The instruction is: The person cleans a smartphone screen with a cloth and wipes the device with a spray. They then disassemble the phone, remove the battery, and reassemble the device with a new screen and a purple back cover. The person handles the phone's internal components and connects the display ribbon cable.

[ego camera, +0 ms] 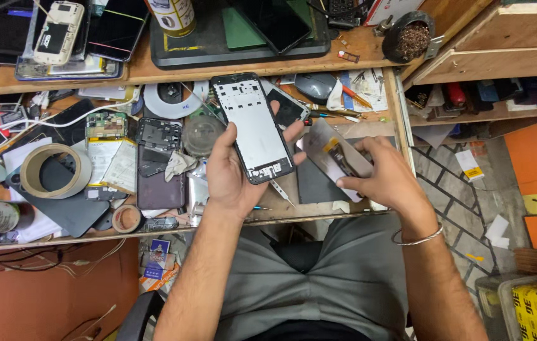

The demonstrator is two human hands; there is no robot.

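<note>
Two tape rolls point(53, 170) and loose phone parts point(158, 145) crowd the workbench point(319, 211).

Tape roll point(55, 170), circuit board point(106, 124), mouse point(316, 86)

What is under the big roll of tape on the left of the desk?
The big tape roll lies on a dark flat sheet, which shows through its hole. White papers poke out behind. Whatever is beneath the sheet is covered.
</note>
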